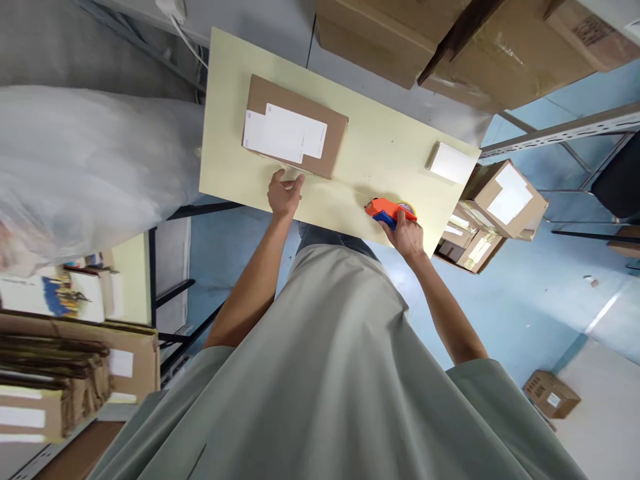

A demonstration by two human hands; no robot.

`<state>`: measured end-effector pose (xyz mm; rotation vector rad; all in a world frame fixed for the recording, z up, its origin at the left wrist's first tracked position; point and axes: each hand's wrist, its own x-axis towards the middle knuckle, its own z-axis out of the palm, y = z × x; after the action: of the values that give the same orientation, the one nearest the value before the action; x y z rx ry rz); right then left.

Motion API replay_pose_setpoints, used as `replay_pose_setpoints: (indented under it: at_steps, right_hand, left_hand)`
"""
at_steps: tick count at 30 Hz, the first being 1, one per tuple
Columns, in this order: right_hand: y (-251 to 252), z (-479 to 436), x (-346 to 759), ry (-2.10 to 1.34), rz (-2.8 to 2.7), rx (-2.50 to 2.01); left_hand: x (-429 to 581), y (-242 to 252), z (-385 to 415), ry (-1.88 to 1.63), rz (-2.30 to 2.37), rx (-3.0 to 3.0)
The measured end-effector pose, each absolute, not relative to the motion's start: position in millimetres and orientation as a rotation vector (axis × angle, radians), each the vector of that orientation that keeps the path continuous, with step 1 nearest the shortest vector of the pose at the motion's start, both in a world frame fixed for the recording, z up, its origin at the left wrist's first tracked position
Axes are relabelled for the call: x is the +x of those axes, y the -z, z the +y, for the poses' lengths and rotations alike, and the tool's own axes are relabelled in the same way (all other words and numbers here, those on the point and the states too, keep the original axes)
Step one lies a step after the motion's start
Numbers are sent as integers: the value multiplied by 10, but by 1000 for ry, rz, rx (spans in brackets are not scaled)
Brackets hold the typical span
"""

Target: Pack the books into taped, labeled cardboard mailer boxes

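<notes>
A brown cardboard box [333, 143] with white labels [295, 133] on its top lies toward the left of the pale yellow table [380, 150]. My left hand [285, 192] is just in front of the box's near side, fingers apart and slightly curled, holding nothing; whether a fingertip touches the box I cannot tell. On the right, my right hand [407, 237] grips an orange and blue tape dispenser [385, 207] with a roll of tape in it, low over the table's front part. Farther right on the table sits a white stack of labels or paper [453, 162].
Large cardboard boxes [380, 33] stand behind the table. Smaller boxes [510, 200] are piled at its right end. A big translucent plastic bag [100, 167] bulges at the left. Flattened cartons [80, 380] stand at lower left. One more box [551, 395] rests on the floor.
</notes>
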<state>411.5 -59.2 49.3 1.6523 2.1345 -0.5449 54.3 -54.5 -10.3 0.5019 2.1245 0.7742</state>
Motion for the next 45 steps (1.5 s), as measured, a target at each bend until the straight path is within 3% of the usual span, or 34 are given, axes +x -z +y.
replay_pose_setpoints:
  at_steps: [9, 18, 33, 37, 45]
  right_hand:
    - [-359, -704, 4146, 601, 2208, 1754]
    - [-159, -783, 4197, 531, 2377, 1752]
    - [-141, -944, 3563, 723, 2495, 1433]
    - [-148, -886, 3493, 756, 2462, 1425]
    - [-224, -767, 3485, 750, 2404, 1409]
  left_hand:
    - [795, -497, -456, -898, 1735, 50]
    - [1003, -225, 70, -853, 1682, -106]
    - [535, -562, -146, -593, 1926, 666]
    - [712, -587, -41, -421, 2023, 987]
    - [1462, -506, 102, -21, 2364, 904]
